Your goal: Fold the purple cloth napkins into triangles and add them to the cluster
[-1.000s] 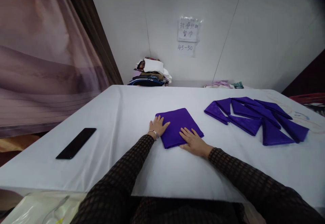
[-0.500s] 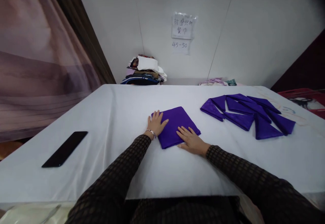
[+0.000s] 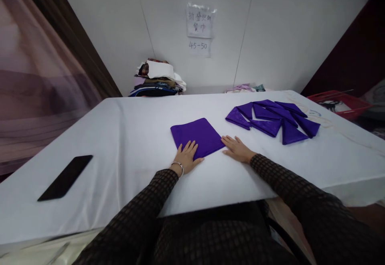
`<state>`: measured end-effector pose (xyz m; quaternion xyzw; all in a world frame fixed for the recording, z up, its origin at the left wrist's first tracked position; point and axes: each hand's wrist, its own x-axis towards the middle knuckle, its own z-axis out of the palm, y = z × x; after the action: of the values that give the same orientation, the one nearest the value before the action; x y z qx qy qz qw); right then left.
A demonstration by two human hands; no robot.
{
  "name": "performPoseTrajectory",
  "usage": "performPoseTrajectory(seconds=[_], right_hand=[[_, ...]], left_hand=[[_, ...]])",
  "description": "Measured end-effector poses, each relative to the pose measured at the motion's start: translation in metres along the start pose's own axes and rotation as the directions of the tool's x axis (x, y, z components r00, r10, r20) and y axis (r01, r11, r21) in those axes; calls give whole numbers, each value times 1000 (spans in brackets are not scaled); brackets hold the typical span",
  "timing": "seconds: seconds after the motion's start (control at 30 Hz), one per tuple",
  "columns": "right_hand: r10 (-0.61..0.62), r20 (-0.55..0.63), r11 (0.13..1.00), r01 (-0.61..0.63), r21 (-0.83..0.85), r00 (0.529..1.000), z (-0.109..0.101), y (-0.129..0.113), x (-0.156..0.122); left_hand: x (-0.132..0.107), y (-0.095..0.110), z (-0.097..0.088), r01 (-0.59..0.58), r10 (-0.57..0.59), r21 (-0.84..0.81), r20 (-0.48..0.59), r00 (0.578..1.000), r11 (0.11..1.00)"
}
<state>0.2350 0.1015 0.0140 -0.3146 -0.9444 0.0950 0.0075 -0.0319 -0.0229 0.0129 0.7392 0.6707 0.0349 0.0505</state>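
A purple cloth napkin [image 3: 197,132], folded into a flat square, lies on the white-covered table [image 3: 144,136] in front of me. My left hand [image 3: 187,156] rests flat on its near left corner, fingers stretched out. At the napkin's right corner is my right hand [image 3: 237,148], open, with the fingertips touching the edge and the palm over the white cloth. To the right, several purple napkins folded into triangular shapes [image 3: 266,128] lie overlapping in a group.
A flat black phone-like slab [image 3: 65,178] lies at the table's left. Beyond the far edge stands a pile of folded cloths [image 3: 159,78], with more fabric [image 3: 242,88] to its right. A red basket [image 3: 351,104] sits past the right edge. Papers with writing [image 3: 199,28] hang on the wall.
My left hand has slid to the napkin's near left corner. My right hand has moved off its top to the right corner. The view has shifted right.
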Motion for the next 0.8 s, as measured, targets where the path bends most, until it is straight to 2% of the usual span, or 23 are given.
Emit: performPoseTrajectory(seconds=[0.07,0.13,0.27,0.37,0.47,0.53,0.67,0.8], right_hand=[[92,-23,996,-92,4,995,-2,11,-10],[135,-68,991,-134,17,989,-5,11,-15],[4,-106,1000,-1,22,994,-6,-13,-11],[-105,-72,994,107,23,992,-1,-30,-6],[-135,-41,989,137,52,990,3,-34,-5],[-130,-49,988,133,84,990,3,-29,-3],[-105,-140,987,121,106,985,2,-15,3],[-171,-307,977,201,71,936,8,-21,-1]], left_hand=[[0,2,-2,4,-4,-13,5,1000,1000],[-2,4,-4,6,-6,-24,1,1000,1000],[-12,11,-4,-40,39,-3,-97,995,999],[-24,13,0,-100,100,6,-84,991,995],[-32,12,2,-121,121,2,-54,991,993],[-34,12,0,-117,118,25,-77,990,993],[-33,13,-9,-104,122,110,-174,977,989],[-33,1,-18,-131,166,188,-185,969,973]])
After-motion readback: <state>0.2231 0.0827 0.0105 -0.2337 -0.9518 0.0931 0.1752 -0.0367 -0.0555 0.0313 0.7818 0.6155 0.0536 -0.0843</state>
